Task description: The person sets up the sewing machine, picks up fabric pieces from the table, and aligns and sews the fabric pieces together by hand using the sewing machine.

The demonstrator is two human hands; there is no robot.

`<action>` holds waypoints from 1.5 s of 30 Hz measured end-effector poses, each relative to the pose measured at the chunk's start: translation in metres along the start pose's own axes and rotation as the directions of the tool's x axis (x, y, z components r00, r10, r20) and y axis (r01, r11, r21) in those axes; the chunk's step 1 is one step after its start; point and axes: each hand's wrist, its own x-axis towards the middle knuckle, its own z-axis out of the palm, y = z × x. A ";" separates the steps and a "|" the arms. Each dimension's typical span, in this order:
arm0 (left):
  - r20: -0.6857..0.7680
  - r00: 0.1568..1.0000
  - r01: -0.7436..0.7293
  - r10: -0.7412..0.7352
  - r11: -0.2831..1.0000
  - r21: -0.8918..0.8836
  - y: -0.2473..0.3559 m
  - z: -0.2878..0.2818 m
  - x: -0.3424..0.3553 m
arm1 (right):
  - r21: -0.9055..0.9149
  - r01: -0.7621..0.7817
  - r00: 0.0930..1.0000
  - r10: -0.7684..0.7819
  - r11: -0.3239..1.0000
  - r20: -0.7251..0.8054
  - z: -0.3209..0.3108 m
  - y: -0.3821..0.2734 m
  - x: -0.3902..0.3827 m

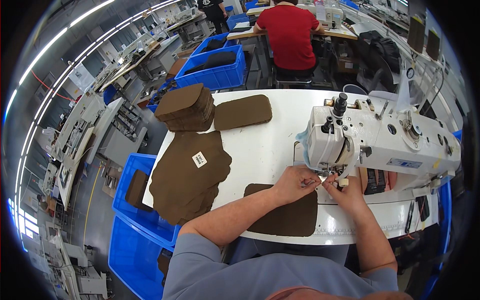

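At the needle end of a white industrial sewing machine (370, 142), both hands meet with their fingertips close together. My left hand (295, 185) is closed in a pinch, thumb against forefinger. My right hand (347, 194) pinches from the other side. A small pale spot shows between the fingertips; what they hold is too small to make out. Under my left forearm, a dark brown rounded fabric panel (292, 215) lies flat at the table's front edge.
On the white table (260, 155) lie a tall stack of brown panels (185, 107), a lower stack (243, 111) and a spread pile of brown pieces (187, 175) bearing a white label (199, 159). Blue bins (135, 245) stand left. Dark scissors-like tools (410, 216) lie right. A person in red (289, 37) sits ahead.
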 end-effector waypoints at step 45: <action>-0.109 0.979 0.191 -0.172 0.959 0.208 -0.008 -0.009 0.002 | 0.488 -0.195 0.969 0.089 0.851 0.232 -0.012 0.001 0.008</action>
